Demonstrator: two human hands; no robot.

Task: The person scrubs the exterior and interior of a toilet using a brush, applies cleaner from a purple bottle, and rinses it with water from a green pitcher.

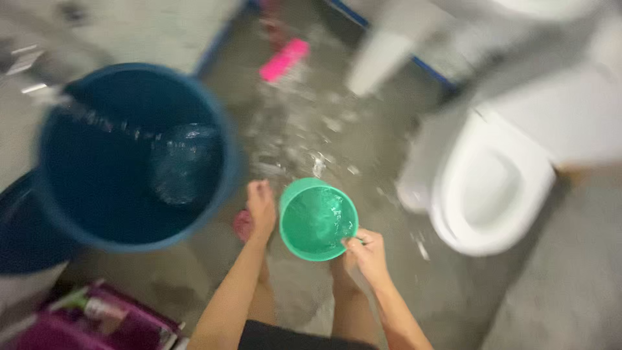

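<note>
A small green mug-shaped dipper [317,220] holding water is between my two hands, above the wet grey floor [304,123]. My right hand [366,256] grips its rim or handle at the near right side. My left hand [260,209] is closed beside its left wall; whether it touches the dipper I cannot tell. A large blue bucket [220,136] with water at its bottom stands to the left. A stream of water [103,120] runs into it from the upper left. A white toilet bowl [492,188] sits to the right.
A pink brush-like object [284,59] lies on the floor farther away. A purple basket [123,324] with bottles is at the lower left. A second dark container [16,233] is partly hidden by the bucket. My legs are below the dipper.
</note>
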